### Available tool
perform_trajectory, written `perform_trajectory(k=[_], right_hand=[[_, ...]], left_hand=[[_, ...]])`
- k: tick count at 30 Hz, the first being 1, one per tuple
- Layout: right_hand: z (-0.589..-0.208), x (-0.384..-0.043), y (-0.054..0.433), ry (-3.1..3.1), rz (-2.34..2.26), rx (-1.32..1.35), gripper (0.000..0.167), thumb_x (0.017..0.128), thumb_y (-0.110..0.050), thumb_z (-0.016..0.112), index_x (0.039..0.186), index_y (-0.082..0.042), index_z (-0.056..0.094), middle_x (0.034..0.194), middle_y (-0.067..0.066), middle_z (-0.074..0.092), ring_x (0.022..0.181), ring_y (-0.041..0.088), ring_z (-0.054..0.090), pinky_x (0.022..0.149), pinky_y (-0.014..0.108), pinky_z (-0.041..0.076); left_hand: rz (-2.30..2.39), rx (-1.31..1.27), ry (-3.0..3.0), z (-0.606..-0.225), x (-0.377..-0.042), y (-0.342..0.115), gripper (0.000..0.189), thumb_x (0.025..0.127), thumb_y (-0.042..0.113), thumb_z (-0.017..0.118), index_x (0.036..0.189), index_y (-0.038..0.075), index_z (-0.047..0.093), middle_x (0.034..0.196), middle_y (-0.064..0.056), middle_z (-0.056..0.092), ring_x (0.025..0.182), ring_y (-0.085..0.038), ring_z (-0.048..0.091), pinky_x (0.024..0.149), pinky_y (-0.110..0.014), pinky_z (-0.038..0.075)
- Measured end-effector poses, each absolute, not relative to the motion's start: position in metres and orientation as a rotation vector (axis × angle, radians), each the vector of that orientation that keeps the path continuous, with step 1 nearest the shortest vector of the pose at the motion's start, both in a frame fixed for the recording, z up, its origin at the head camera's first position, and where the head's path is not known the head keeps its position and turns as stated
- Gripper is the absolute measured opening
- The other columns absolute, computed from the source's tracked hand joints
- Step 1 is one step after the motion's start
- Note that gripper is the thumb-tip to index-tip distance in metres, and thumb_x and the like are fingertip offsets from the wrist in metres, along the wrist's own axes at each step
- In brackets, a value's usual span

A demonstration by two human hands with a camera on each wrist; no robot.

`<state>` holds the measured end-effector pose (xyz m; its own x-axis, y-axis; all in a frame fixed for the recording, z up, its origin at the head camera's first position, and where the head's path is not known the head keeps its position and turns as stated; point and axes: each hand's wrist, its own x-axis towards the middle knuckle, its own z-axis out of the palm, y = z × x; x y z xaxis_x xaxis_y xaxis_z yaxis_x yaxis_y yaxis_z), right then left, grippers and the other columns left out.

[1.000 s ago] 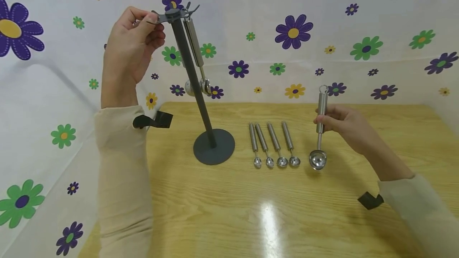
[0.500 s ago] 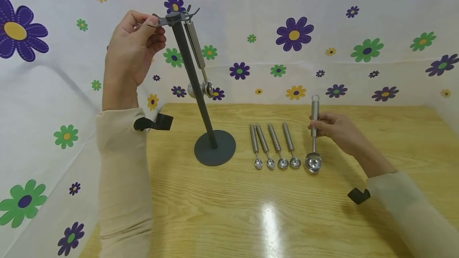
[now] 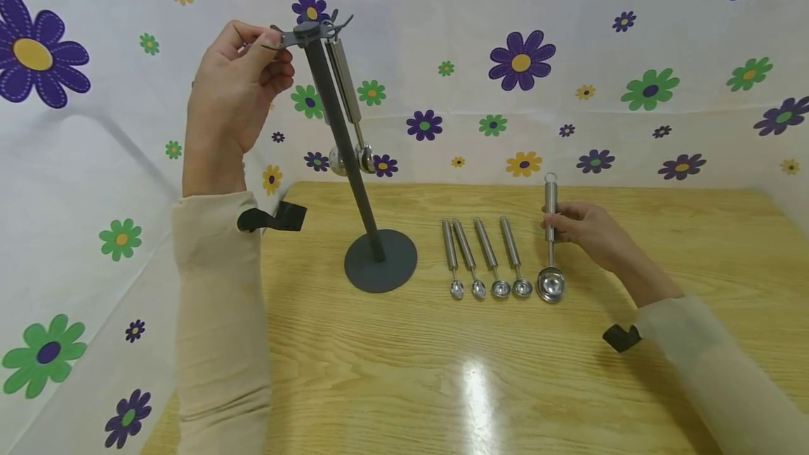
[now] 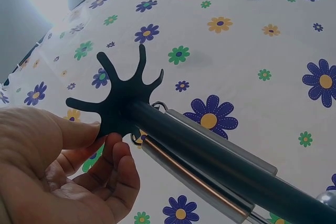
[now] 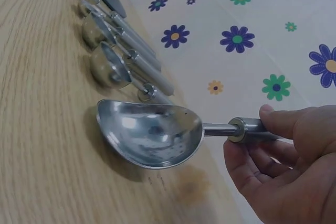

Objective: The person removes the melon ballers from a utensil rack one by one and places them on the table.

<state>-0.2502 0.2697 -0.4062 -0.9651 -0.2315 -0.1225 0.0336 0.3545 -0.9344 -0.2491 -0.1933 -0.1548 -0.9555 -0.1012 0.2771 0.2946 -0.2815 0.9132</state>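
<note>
My left hand (image 3: 226, 90) pinches one prong of the hook-armed top (image 3: 307, 32) of a dark grey stand (image 3: 341, 128). In the left wrist view, thumb and fingertips grip the edge of this star-shaped top (image 4: 125, 95). Two metal measuring spoons (image 3: 345, 83) hang by their rings on the far side of the pole. My right hand (image 3: 597, 234) holds a larger steel measuring spoon (image 3: 551, 284) by its handle, ring end up. Its deep, pointed-lip bowl (image 5: 152, 132) is close over the table in the right wrist view.
Several smaller measuring spoons (image 3: 485, 244) lie in a row on the wooden table (image 3: 404, 371), left of the held one. The stand's round base (image 3: 380, 276) sits left of that row. A flower-patterned cloth (image 3: 600, 12) covers the wall behind.
My right hand has moved left and down with the large measuring spoon, bringing it beside the row. The left hand stays on the stand's top.
</note>
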Motion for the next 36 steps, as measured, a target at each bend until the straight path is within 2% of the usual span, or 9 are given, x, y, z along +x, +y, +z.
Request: perform_trajectory(k=[6, 15, 22, 30, 36], right_hand=[[-0.418, -0.255, 0.269, 2.383, -1.678, -0.106, 0.059, 0.107, -0.031, 0.058, 0.144, 0.013, 0.048, 0.118, 0.010, 0.061, 0.097, 0.008, 0.064, 0.093, 0.025, 0.054], [-0.426, -0.255, 0.265, 2.413, -1.688, -0.060, 0.059, 0.107, -0.033, 0.058, 0.144, 0.012, 0.049, 0.120, 0.013, 0.059, 0.094, 0.005, 0.062, 0.089, 0.022, 0.054], [-0.430, -0.255, 0.264, 2.497, -1.605, -0.062, 0.057, 0.107, -0.036, 0.059, 0.140, 0.010, 0.055, 0.099, 0.000, 0.064, 0.086, 0.011, 0.056, 0.075, 0.024, 0.052], [-0.438, -0.258, 0.262, 2.576, -1.471, -0.057, 0.050, 0.108, -0.034, 0.057, 0.131, 0.010, 0.061, 0.085, 0.002, 0.060, 0.073, 0.012, 0.051, 0.061, 0.024, 0.045], [-0.441, -0.258, 0.257, 2.627, -1.404, -0.029, 0.048, 0.107, -0.035, 0.058, 0.125, 0.009, 0.064, 0.080, 0.002, 0.058, 0.068, 0.013, 0.049, 0.058, 0.024, 0.043]], left_hand=[[-2.326, -0.235, -1.705, -0.154, -0.250, -0.194, 0.009, 0.099, 0.008, 0.066, 0.104, 0.003, 0.060, 0.095, -0.014, 0.059, 0.082, -0.024, 0.053, 0.073, -0.024, 0.053], [-2.332, -0.245, -1.699, -0.154, -0.251, -0.195, 0.009, 0.100, 0.007, 0.066, 0.105, 0.003, 0.060, 0.095, -0.014, 0.059, 0.082, -0.024, 0.054, 0.073, -0.024, 0.054], [-2.324, -0.245, -1.709, -0.155, -0.251, -0.195, 0.009, 0.100, 0.008, 0.065, 0.105, 0.003, 0.059, 0.095, -0.014, 0.059, 0.082, -0.023, 0.054, 0.073, -0.024, 0.053], [-2.334, -0.243, -1.699, -0.156, -0.251, -0.194, 0.007, 0.101, 0.008, 0.065, 0.103, 0.004, 0.060, 0.095, -0.014, 0.060, 0.081, -0.023, 0.054, 0.073, -0.024, 0.054], [-2.331, -0.236, -1.699, -0.157, -0.251, -0.193, 0.008, 0.101, 0.008, 0.064, 0.105, 0.003, 0.059, 0.095, -0.014, 0.060, 0.081, -0.023, 0.055, 0.073, -0.024, 0.054]])
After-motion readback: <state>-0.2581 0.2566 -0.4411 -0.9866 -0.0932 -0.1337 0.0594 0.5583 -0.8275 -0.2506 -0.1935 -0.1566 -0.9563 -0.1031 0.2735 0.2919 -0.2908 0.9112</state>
